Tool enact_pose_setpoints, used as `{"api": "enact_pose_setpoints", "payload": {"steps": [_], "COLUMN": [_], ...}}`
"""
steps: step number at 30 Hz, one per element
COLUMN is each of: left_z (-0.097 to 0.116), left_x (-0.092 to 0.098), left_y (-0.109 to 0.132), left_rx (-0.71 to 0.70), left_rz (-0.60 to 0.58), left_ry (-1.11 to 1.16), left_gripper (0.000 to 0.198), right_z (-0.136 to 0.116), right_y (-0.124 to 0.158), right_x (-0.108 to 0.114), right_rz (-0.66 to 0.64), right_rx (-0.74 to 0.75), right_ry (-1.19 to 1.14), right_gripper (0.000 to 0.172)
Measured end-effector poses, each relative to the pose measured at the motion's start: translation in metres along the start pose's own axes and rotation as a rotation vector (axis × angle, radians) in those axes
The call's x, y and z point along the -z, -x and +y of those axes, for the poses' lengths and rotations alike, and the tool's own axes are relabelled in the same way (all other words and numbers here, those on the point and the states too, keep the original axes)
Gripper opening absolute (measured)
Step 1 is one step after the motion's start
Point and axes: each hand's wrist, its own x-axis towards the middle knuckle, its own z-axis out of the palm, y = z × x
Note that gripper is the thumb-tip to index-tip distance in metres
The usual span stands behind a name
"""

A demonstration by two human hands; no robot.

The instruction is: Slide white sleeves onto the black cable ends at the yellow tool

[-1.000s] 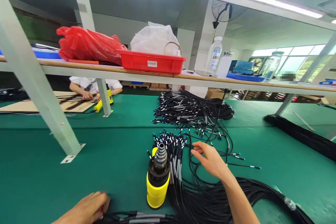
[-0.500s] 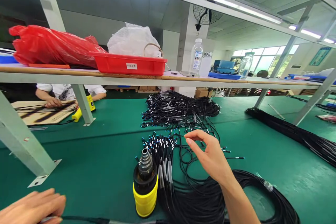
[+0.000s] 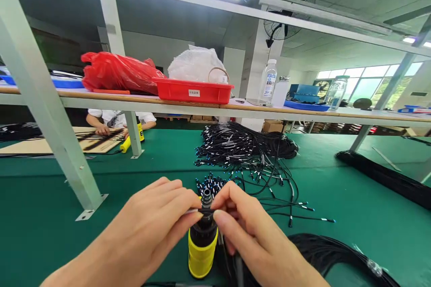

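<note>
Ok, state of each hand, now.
Left hand: shut, pinching the cable end by the yellow tool.
Right hand: shut, pinching the same cable end.

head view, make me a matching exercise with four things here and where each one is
Things:
1. yellow tool
2. red tray
3. fan
4. cable end

Places:
a. pinched between left hand and right hand
b. on the shelf beside the red bag
c. upright on the green table
d. high on the pillar

Pairs: 1-c, 2-b, 3-d, 4-a
</note>
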Motion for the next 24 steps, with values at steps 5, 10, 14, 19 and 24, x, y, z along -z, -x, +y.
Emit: {"api": "enact_pose_setpoints", "payload": {"steps": [5, 10, 14, 19, 24], "left_z": [-0.009, -0.013, -0.015, -0.020, -0.021], "left_x": [-0.006, -0.008, -0.010, -0.018, -0.026], "left_y": [0.013, 0.014, 0.007, 0.003, -0.001], "left_rx": [-0.013, 0.084, 0.173, 0.311, 0.435], "left_rz": [-0.115, -0.160, -0.178, -0.170, -0.186], "left_ry": [-0.043, 0.043, 0.114, 0.190, 0.326], "left_gripper": [0.022, 0.019, 0.027, 0.034, 0.039], "right_z": [0.014, 0.019, 0.022, 0.025, 0.029], "right_y": [-0.012, -0.016, -0.021, -0.027, -0.033], "right_x": [0.005, 0.005, 0.001, 0.001, 0.002], "right_rz": [0.148, 0.158, 0.198, 0.219, 0.222], "right_rx": [0.025, 0.002, -0.004, -0.031, -0.033], "right_ry": [0.085, 0.091, 0.178, 0.214, 0.198], "right_gripper": [0.019, 0.018, 0.015, 0.016, 0.017]}}
